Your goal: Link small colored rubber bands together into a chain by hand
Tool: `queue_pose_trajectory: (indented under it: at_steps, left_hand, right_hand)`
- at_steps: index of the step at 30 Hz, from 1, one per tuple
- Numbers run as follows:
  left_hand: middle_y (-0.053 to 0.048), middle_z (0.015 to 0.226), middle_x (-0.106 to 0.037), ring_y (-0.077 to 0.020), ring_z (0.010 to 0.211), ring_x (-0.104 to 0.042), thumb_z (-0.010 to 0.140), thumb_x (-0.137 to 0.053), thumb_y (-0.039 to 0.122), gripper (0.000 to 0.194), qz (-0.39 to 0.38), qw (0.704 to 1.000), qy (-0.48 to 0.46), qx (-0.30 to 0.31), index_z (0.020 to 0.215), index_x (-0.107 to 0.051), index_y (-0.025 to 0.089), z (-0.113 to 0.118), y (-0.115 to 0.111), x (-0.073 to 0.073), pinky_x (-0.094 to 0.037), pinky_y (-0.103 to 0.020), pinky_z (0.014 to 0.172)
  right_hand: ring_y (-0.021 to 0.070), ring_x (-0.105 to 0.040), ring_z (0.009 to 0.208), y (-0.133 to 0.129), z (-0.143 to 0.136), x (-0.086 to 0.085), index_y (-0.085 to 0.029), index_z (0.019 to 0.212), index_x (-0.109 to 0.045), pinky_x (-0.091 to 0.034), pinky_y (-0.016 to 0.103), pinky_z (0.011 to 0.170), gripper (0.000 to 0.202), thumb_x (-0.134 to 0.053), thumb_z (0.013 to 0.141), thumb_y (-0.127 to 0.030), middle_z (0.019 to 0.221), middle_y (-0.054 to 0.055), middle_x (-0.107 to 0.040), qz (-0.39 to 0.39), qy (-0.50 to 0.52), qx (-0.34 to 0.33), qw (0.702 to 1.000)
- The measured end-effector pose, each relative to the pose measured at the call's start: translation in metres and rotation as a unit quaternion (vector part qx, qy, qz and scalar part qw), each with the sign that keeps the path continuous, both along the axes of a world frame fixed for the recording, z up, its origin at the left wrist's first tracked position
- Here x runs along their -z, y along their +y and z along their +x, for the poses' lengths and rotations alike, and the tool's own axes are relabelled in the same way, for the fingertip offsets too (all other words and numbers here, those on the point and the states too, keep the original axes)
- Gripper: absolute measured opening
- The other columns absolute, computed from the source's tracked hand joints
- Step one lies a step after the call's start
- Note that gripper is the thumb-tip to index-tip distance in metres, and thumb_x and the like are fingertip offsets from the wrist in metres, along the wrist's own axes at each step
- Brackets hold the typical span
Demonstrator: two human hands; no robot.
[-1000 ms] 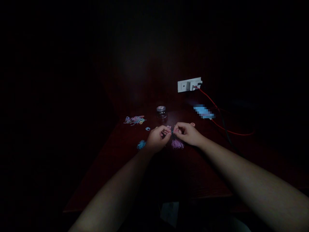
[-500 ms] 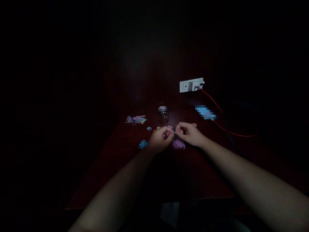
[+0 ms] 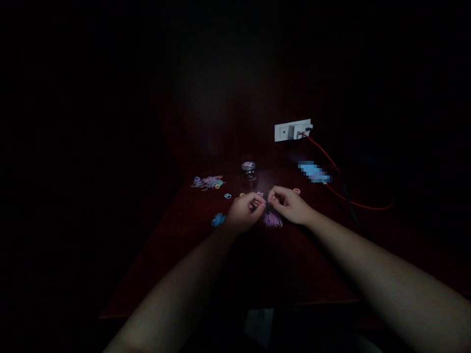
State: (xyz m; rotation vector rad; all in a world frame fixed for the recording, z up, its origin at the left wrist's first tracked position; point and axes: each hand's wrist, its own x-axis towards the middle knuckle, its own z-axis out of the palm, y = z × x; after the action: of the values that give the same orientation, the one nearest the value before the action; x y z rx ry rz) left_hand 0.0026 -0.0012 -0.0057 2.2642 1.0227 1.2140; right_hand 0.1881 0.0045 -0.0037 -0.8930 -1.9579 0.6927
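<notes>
Over the dark red table, my left hand (image 3: 243,212) and my right hand (image 3: 289,203) meet fingertip to fingertip, both pinched closed. A tiny bluish elastic band (image 3: 267,202) shows between them; its detail is too small to make out. Just below the fingertips lies a pile of purple elastic bands (image 3: 273,219). Left of my left wrist is a blue pile of bands (image 3: 218,219). Pink bands (image 3: 259,194) and a yellow band (image 3: 242,195) are partly hidden behind my left hand. An orange-pink band (image 3: 296,190) lies behind my right hand.
A mixed pile of bands (image 3: 208,183) lies at the back left, with a loose blue band (image 3: 227,196) nearby. A clear lidded jar (image 3: 248,171) stands at the back. A red cable (image 3: 353,202) joins a blurred-out phone (image 3: 314,171) to the wall socket (image 3: 292,130).
My fingertips have drawn slightly apart, and a little more of the bluish band shows between them. Otherwise the scene has only shifted very slightly in view.
</notes>
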Motion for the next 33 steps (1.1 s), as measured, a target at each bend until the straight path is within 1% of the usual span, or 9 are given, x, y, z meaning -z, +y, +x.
queue_pose_trajectory:
  at_steps: [7, 13, 20, 23, 26, 28, 31, 33]
  left_hand:
    - [-0.002, 0.078, -0.067, -0.0118, 0.070, -0.059, 0.081, -0.057, 0.024, 0.009, 0.002, 1.000, 0.002, -0.003, 0.084, -0.063, 0.018, 0.000, -0.003, -0.003, -0.046, -0.023, 0.064]
    - [-0.002, 0.079, -0.067, -0.0117, 0.070, -0.059, 0.081, -0.057, 0.024, 0.009, 0.002, 1.000, 0.000, -0.006, 0.084, -0.063, 0.017, 0.000, -0.001, -0.002, -0.047, -0.023, 0.065]
    - [-0.002, 0.079, -0.067, -0.0128, 0.072, -0.059, 0.081, -0.057, 0.025, 0.010, 0.014, 1.000, -0.004, -0.011, 0.083, -0.063, 0.017, -0.001, -0.002, -0.002, -0.047, -0.024, 0.067]
    - [-0.002, 0.078, -0.066, -0.0129, 0.072, -0.059, 0.081, -0.058, 0.024, 0.009, 0.013, 1.000, -0.005, -0.013, 0.083, -0.063, 0.017, -0.001, -0.002, -0.002, -0.047, -0.024, 0.067]
    - [-0.002, 0.078, -0.066, -0.0126, 0.071, -0.058, 0.081, -0.057, 0.024, 0.009, 0.017, 1.000, -0.007, -0.011, 0.082, -0.063, 0.017, -0.001, -0.001, -0.001, -0.047, -0.024, 0.066]
    - [-0.002, 0.078, -0.066, -0.0127, 0.071, -0.058, 0.081, -0.057, 0.024, 0.009, 0.019, 1.000, -0.006, -0.016, 0.082, -0.063, 0.017, -0.001, -0.001, 0.000, -0.047, -0.024, 0.066]
    - [-0.002, 0.078, -0.066, -0.0127, 0.070, -0.058, 0.081, -0.057, 0.025, 0.010, 0.019, 1.000, -0.001, -0.021, 0.083, -0.064, 0.018, -0.001, 0.000, 0.000, -0.047, -0.025, 0.067]
    - [-0.002, 0.079, -0.066, -0.0127, 0.071, -0.058, 0.081, -0.058, 0.025, 0.010, 0.019, 1.000, -0.003, -0.019, 0.083, -0.063, 0.017, -0.001, 0.000, 0.000, -0.047, -0.024, 0.067]
  right_hand:
    - [0.0113, -0.041, 0.061, 0.001, 0.000, 0.000, -0.017, 0.079, -0.051, -0.034, 0.025, 0.057, 0.012, -0.052, 0.084, -0.027, 0.068, -0.001, -0.047, 0.003, -0.002, -0.004, 1.000]
    - [0.0111, -0.040, 0.061, 0.003, 0.000, 0.003, -0.017, 0.080, -0.051, -0.032, 0.024, 0.057, 0.013, -0.051, 0.086, -0.028, 0.067, -0.002, -0.046, 0.001, 0.001, -0.005, 1.000]
    - [0.0112, -0.042, 0.061, 0.003, 0.000, 0.002, -0.017, 0.078, -0.051, -0.034, 0.025, 0.057, 0.016, -0.049, 0.086, -0.030, 0.068, -0.001, -0.047, -0.002, 0.001, -0.010, 1.000]
    - [0.0111, -0.041, 0.060, 0.002, 0.000, 0.001, -0.017, 0.078, -0.052, -0.033, 0.024, 0.056, 0.013, -0.050, 0.084, -0.028, 0.067, -0.001, -0.049, 0.004, 0.000, -0.001, 1.000]
    - [0.0107, -0.042, 0.060, 0.000, 0.000, 0.000, -0.017, 0.082, -0.053, -0.033, 0.024, 0.055, 0.005, -0.053, 0.079, -0.021, 0.069, -0.001, -0.050, -0.001, 0.019, -0.019, 1.000]
    - [0.0102, -0.041, 0.059, -0.002, 0.000, -0.001, -0.017, 0.085, -0.053, -0.033, 0.023, 0.054, 0.009, -0.054, 0.076, -0.018, 0.070, -0.001, -0.051, -0.011, 0.030, -0.036, 0.999]
    - [0.0095, -0.039, 0.055, -0.005, -0.001, -0.003, -0.017, 0.085, -0.055, -0.032, 0.023, 0.051, 0.011, -0.057, 0.076, -0.022, 0.065, -0.002, -0.049, -0.025, 0.023, -0.041, 0.999]
    - [0.0090, -0.037, 0.052, -0.007, -0.002, -0.004, -0.016, 0.081, -0.055, -0.030, 0.023, 0.049, 0.010, -0.058, 0.077, -0.025, 0.059, -0.003, -0.046, -0.031, 0.014, -0.035, 0.999]
